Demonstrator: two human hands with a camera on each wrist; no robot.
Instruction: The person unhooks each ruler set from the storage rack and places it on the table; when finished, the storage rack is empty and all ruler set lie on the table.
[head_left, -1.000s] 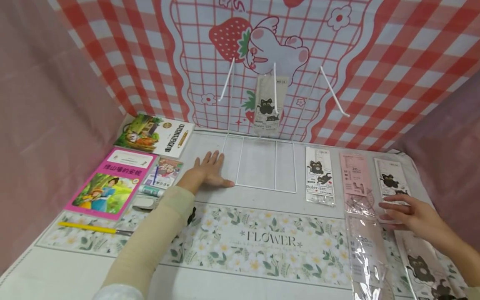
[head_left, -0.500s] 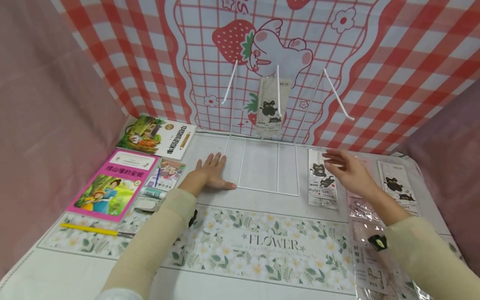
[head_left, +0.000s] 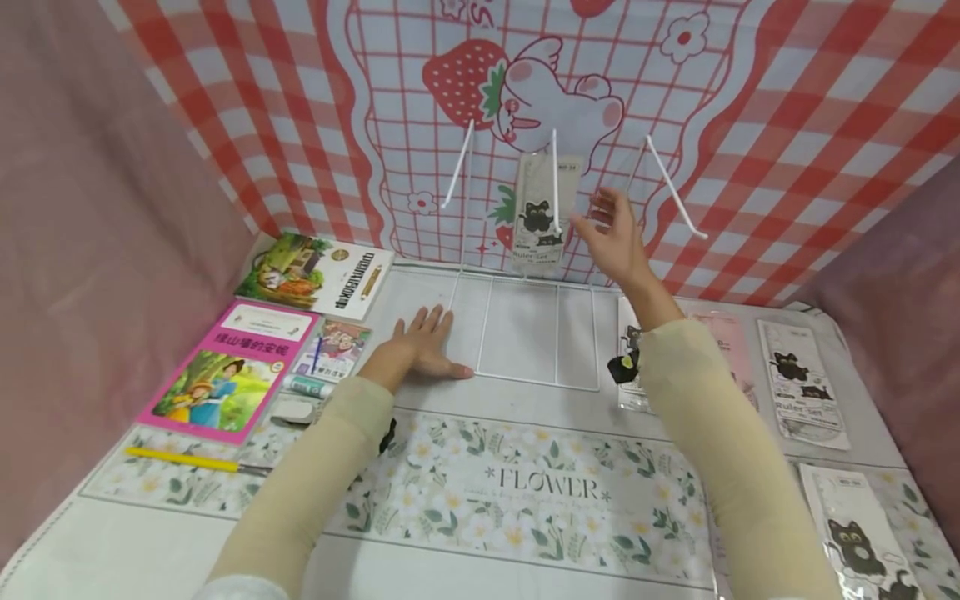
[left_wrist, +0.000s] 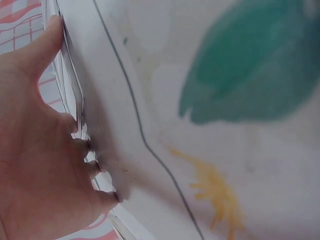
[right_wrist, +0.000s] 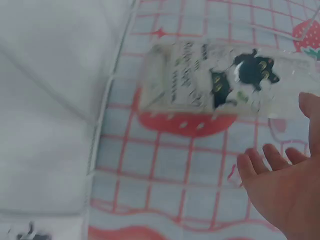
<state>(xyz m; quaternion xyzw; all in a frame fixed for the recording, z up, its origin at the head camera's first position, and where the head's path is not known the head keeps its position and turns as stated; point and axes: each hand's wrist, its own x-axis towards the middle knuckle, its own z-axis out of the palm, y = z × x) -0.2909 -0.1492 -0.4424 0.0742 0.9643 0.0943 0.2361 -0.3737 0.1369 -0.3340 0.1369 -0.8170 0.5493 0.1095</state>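
Observation:
A white wire rack stands against the backdrop, its middle hook carrying a clear pack with a black-cat ruler set. My right hand is raised just right of this pack, its fingers loosely bent and holding nothing. In the right wrist view the thumb comes near the top end of the ruler set. My left hand lies spread on the table at the left side of the rack's base, thumb at the base wire. The left wrist view shows the fingers of that hand extended along the tabletop.
More cat ruler packs lie at right, one beside a pink pack and another nearer. My right forearm covers part of them. On the left are a white book, a pink book and a yellow-handled brush.
My right hand has gone from the packs at the right up and leftward to the hanging ruler set. My left hand has stayed in place by the rack's base.

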